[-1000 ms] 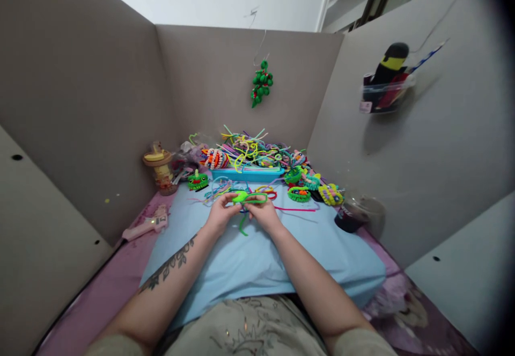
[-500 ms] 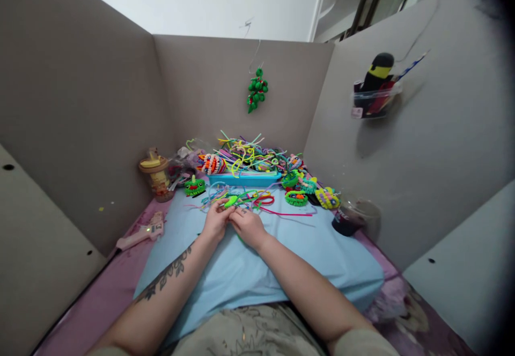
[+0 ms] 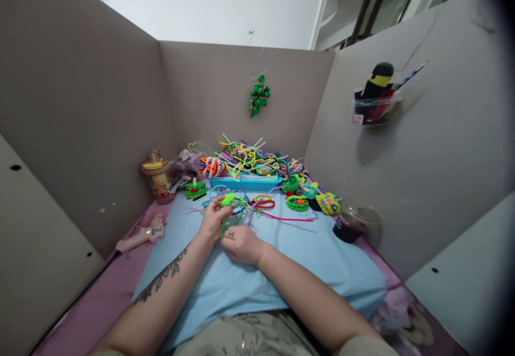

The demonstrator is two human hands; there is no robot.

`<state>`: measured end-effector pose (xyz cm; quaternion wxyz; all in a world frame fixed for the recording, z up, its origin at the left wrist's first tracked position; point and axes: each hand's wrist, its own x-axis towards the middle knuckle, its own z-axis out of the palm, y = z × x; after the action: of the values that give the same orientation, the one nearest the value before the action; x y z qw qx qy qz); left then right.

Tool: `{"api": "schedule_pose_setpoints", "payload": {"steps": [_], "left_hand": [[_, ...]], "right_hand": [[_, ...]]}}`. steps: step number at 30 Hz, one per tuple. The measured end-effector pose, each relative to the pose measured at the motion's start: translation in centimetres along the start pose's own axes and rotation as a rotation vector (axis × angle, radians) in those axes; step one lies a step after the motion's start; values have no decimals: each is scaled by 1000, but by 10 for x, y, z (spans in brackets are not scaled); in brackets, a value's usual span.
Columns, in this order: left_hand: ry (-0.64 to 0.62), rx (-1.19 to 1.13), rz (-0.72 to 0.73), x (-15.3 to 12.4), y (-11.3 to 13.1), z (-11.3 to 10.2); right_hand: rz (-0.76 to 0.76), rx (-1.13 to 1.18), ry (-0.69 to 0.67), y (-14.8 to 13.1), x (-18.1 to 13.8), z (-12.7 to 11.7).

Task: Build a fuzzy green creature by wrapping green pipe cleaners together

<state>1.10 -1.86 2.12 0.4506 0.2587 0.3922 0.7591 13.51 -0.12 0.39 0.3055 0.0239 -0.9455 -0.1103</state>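
Observation:
My left hand (image 3: 211,220) pinches a bright green pipe-cleaner piece (image 3: 227,201) above the light blue cloth (image 3: 281,259). A green strand hangs down from that piece towards my right hand (image 3: 240,243). The right hand rests on the cloth just below, fingers curled and pinching the lower end of the strand. Loose pipe cleaners (image 3: 257,205) in pink, red and green lie just beyond both hands.
A heap of coloured pipe cleaners (image 3: 245,160) fills a blue tray (image 3: 245,182) at the back. Small finished pipe-cleaner figures (image 3: 300,200) sit to its right, a dark cup (image 3: 352,223) further right. A pink glue gun (image 3: 140,233) and a jar (image 3: 159,176) stand left. Grey partitions enclose the desk.
My right hand has slid down and back towards me along the green strand. The left hand stays on the green piece, lifted slightly.

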Motion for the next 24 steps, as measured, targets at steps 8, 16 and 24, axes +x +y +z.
{"api": "schedule_pose_setpoints", "payload": {"steps": [8,16,24], "left_hand": [[88,-148,20,23,17,-20],[105,-148,36,24,27,-25],[-177,-48,-43,2,20,-8]], "right_hand": [[-257,283,-155,-49,22,-15],[-51,1029,-32,-47,20,-52],[907,857,536,36,9,-34]]}}
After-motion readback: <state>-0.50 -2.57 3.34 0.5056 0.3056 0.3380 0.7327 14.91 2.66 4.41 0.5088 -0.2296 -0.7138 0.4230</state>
